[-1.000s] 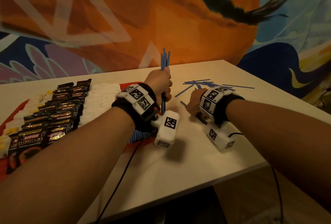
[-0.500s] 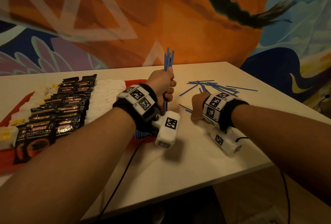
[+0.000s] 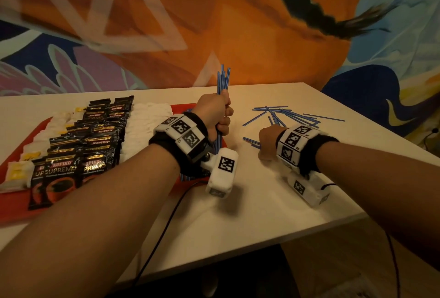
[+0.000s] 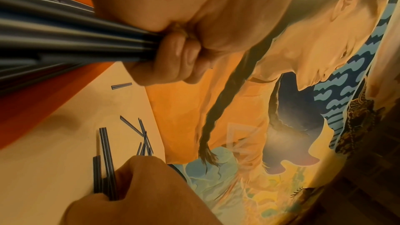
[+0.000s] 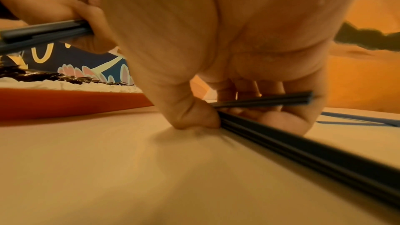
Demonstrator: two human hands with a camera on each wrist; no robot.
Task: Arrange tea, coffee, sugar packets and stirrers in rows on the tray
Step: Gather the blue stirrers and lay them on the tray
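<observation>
A painted mural [image 3: 214,23] in orange and blue fills the wall behind the white tabletop [image 3: 262,214]. On its left lies a red tray [image 3: 14,200] with rows of white packets [image 3: 142,128] and black coffee sachets [image 3: 71,154] printed "KOPIKO SUPREMO". Blue loose stirrers [image 3: 285,114] lie scattered on the tabletop's right part, off the tray. The left hand [image 3: 215,113] grips an upright stirrer bundle [image 3: 222,81] in its fist at the tray's right edge. The right hand [image 5: 227,57], low on the tabletop, pinches a few stirrers [image 5: 281,141] between thumb and fingers.
</observation>
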